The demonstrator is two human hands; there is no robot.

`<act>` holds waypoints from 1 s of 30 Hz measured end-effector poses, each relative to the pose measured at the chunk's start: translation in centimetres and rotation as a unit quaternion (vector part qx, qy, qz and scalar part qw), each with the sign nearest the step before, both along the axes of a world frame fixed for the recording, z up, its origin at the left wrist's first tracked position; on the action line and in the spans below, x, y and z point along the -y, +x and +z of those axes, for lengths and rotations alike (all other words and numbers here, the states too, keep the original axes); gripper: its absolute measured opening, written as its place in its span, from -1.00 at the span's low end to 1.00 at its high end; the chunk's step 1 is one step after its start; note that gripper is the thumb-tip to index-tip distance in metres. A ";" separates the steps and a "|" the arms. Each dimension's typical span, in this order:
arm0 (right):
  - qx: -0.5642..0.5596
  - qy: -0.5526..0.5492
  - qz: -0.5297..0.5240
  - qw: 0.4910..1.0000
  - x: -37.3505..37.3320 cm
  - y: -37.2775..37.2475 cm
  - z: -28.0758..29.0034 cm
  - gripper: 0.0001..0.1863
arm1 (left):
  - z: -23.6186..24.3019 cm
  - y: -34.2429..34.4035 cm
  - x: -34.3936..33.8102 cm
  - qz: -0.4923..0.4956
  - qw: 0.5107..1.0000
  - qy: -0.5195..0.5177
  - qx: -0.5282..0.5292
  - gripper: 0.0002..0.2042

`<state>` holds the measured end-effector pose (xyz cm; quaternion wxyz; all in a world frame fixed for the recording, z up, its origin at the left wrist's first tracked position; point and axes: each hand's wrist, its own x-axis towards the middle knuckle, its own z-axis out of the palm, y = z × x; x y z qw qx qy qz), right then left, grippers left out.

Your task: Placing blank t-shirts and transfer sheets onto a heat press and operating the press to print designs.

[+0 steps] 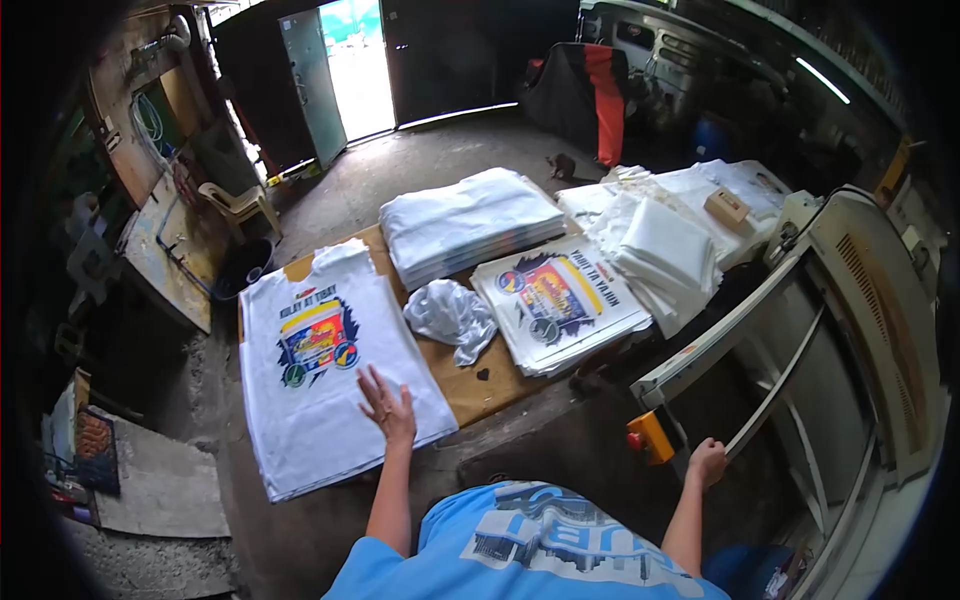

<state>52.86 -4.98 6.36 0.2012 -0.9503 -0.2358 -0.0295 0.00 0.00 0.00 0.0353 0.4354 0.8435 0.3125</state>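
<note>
My left hand [390, 410], fingers spread, is over the lower part of a stack of white printed shirts [262, 427] on a brown board [460, 392]. My right hand [708, 460] is closed around the handle bar [752, 420] of a large beige press machine [878, 310], just right of an orange box with a red button [648, 436]. Beside the shirt stack lie a crumpled white cloth [448, 316] and a pile of printed white sheets [555, 340].
Behind them are folded white garments [470, 220], loose white fabric [660, 250] and a small cardboard box [727, 208]. A plastic chair [235, 207] and dark tub [245, 275] stand left. Farther back are a covered vehicle [570, 95] and an open door [312, 90].
</note>
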 end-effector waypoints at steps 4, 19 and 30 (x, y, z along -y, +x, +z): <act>0.020 0.020 0.008 1.000 0.1 -0.6 -0.2 -0.68 | -8.7 -1.6 4.7 -0.064 0.966 -0.250 -0.029 -0.32; 0.076 0.082 0.001 0.994 -0.1 0.8 -0.6 -0.71 | -10.3 1.2 3.7 -0.064 0.950 -0.305 0.019 -0.21; 0.092 0.055 0.014 0.994 0.7 1.4 -2.1 -0.71 | -10.5 1.2 4.7 -0.088 0.936 -0.337 0.048 -0.14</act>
